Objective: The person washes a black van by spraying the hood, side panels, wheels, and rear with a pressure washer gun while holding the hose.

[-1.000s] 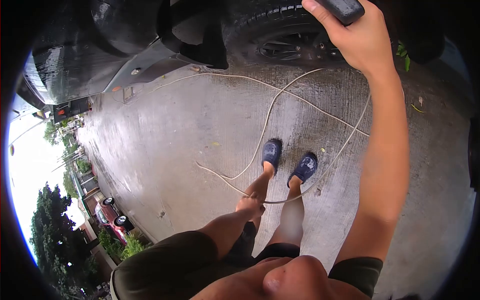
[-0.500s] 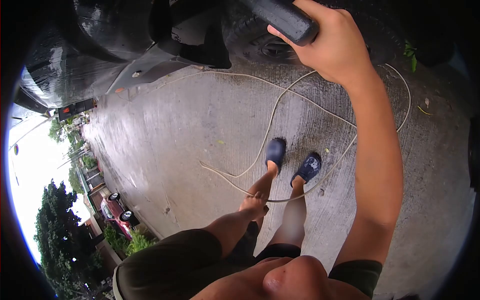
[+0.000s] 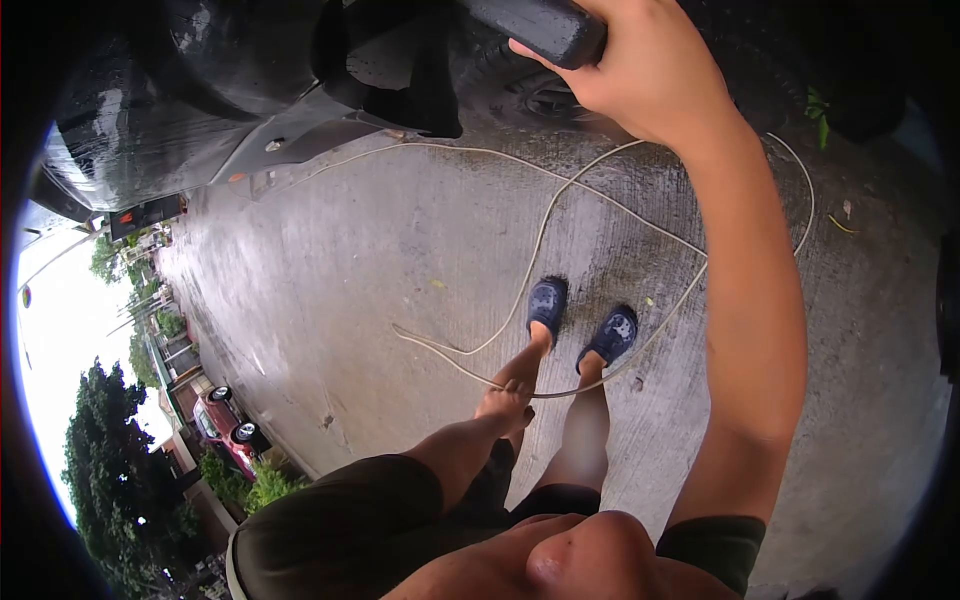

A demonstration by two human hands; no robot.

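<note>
1. The right hand (image 3: 640, 75) is gripping a black handle (image 3: 540, 28), its thumb pressing along the lower side; the other fingers are mostly running out of sight. The handle is projecting leftward from this grip and leaving the view at the top edge.

2. The left hand (image 3: 505, 402) is forming a fist around a pale hose (image 3: 440, 146), well below and to the left of the right grip.

3. The hose is emerging on both sides of the left grip — one length is curving rightward past the legs towards the right forearm, the other is bending back in a narrow turn to the left. Above the left grip it is crossing itself on the ground (image 3: 340, 260); a further loop is showing to the right of the right forearm.

4. A wheel (image 3: 535, 100) is standing behind the right grip, which is partly hiding it. The dark car (image 3: 150, 110) is extending to the left.

5. Two blue clogs (image 3: 617, 335) are resting on the wet ground between the two grips.

6. A red car (image 3: 228, 428) is standing far to the left of the left grip — near some greenery (image 3: 268, 487).
</note>
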